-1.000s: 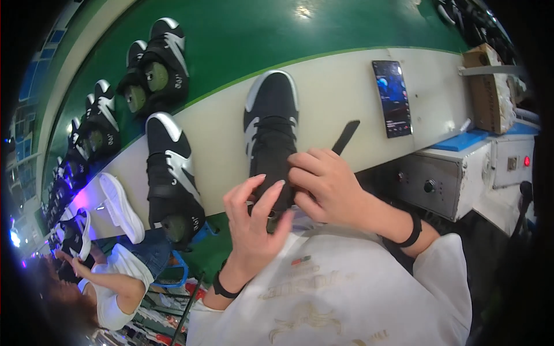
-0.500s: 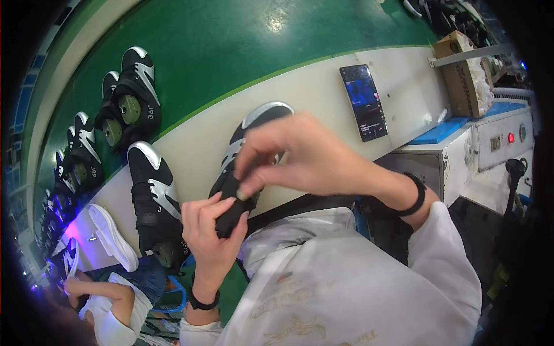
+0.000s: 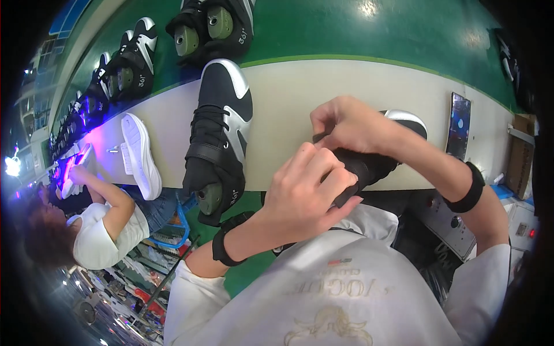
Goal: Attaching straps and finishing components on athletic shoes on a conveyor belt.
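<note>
Head-worn fisheye, looking steeply down, close over both hands at centre; conveyor belt [image 3: 300,98] curving toward ten o'clock.

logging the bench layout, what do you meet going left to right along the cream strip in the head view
white sneaker lying sole-out → black and silver high-top shoe on a green last → left hand and right hand on a black shoe with a silver toe → dark flat phone

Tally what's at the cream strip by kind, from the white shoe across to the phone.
Black shoes: 2, the held shoe and the loose shoe
White shoe: 1
Phone: 1
Total: 4
</note>
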### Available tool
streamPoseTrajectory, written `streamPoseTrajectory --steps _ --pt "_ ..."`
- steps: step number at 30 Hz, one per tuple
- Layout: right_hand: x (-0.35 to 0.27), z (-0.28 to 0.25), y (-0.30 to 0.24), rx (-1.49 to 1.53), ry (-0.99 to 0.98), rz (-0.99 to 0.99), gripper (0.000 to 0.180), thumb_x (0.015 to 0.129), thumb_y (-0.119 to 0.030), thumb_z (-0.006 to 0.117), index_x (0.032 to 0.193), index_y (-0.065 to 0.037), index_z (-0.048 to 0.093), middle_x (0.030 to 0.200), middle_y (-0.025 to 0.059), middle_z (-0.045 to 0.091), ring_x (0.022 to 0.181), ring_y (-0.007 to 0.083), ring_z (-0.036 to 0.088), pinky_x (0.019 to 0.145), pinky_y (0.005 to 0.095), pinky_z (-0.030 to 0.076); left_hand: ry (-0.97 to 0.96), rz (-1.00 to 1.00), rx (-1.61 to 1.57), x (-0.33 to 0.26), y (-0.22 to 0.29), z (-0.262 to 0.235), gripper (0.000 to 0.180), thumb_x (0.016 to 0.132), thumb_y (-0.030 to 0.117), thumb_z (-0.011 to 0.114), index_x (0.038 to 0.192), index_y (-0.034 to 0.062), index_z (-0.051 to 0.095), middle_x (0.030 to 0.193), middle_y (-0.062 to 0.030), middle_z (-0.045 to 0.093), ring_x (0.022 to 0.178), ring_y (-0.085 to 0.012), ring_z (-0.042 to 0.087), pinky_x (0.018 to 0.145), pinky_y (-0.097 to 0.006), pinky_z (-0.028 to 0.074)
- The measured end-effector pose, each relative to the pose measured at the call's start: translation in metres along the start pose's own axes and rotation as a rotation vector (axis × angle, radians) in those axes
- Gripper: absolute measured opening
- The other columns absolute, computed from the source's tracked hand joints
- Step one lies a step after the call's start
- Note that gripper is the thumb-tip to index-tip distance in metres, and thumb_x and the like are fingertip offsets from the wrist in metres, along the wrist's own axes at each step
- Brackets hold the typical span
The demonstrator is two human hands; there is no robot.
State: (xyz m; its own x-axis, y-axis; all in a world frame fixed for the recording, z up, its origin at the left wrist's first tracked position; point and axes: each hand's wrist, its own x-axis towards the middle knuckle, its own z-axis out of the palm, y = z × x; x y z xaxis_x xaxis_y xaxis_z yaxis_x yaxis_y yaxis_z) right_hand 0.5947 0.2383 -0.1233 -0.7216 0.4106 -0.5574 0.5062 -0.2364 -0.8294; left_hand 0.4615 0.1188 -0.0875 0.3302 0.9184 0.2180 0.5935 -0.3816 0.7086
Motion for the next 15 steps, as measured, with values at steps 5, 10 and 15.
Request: streamPoseTrajectory --steps 5,10,15 --pt "0.003 0.02 -0.002 -0.195 0.148 -0.16 0.017 0.065 -0.008 0.072 0.07 0.0 0.058 0.066 0.0129 0.062 0.061 0.0263 0.058 0.059 0.0398 0.046 -0.002 -0.022 0.027 -0.003 0.001 -0.001 0.037 0.063 0.017 0.086 0.093 0.0114 0.064 0.089 -0.0045 0.058 0.077 -0.0271 0.055 0.064 -0.037 0.047" --pt "0.06 0.032 0.019 -0.536 0.228 -0.363 0.015 0.074 -0.008 0.072 0.081 0.0 0.061 0.078 0.0181 0.064 0.073 0.0386 0.064 0.067 0.0451 0.051 0.014 -0.114 0.066 -0.014 0.001 -0.003 0.033 0.066 0.019 0.084 0.095 0.017 0.067 0.091 -0.0008 0.06 0.082 -0.0243 0.056 0.069 -0.037 0.05" --pt "0.064 0.086 -0.091 -0.377 0.289 -0.993 0.04 0.084 -0.032 0.072 0.104 0.0 0.062 0.106 0.0175 0.063 0.104 0.0372 0.058 0.086 0.0444 0.048 0.061 -0.188 0.193 -0.062 0.022 -0.027 0.034 0.078 0.034 0.073 0.105 0.0173 0.059 0.099 -0.0048 0.053 0.09 -0.0252 0.055 0.075 -0.036 0.05"
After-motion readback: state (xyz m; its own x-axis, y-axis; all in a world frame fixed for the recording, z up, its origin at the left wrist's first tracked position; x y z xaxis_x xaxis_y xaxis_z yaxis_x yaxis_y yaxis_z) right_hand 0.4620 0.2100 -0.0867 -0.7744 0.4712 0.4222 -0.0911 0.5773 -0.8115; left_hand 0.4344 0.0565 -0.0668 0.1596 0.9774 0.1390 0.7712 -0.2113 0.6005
